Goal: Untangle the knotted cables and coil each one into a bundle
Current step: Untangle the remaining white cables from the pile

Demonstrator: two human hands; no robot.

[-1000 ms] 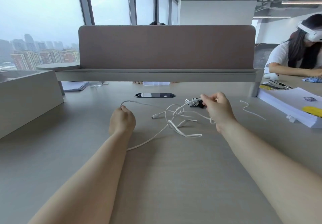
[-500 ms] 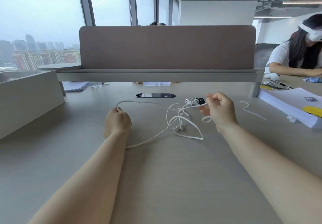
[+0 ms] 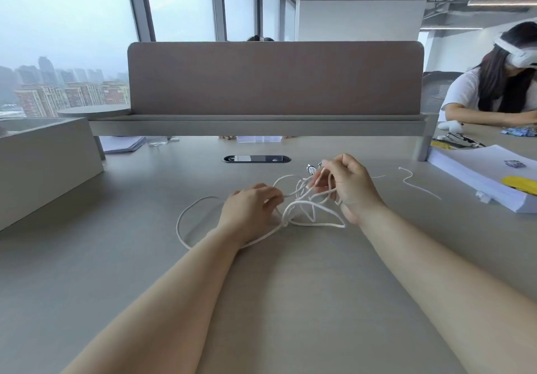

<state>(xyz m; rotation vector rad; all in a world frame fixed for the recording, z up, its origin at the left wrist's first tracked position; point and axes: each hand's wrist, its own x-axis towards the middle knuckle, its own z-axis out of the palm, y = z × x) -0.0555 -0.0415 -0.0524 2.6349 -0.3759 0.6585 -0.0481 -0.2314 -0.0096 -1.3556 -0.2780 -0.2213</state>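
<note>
White cable tangle [image 3: 303, 202] sits mid-frame on the desk [image 3: 290, 286], btwn both hands. Right hand [image 3: 353, 190] holds the raised bunch w/ curled fingers; plug ends [image 3: 311, 167] poke out at its upper left. Left hand [image 3: 250, 210] pinches one strand just left of the knot, and the slack loop [image 3: 178, 222] swings out to frame-left. Tangle's long axis runs approx left-right. Left hand is nearer the free strand, so the next pull prob. goes leftward, away from the knot.

Matt grey desk top [image 3: 116, 257], smooth white rubbery cables [image 3: 302, 202], cloth-covered brown divider [image 3: 273, 77], white paper stack [image 3: 476, 170]
</note>
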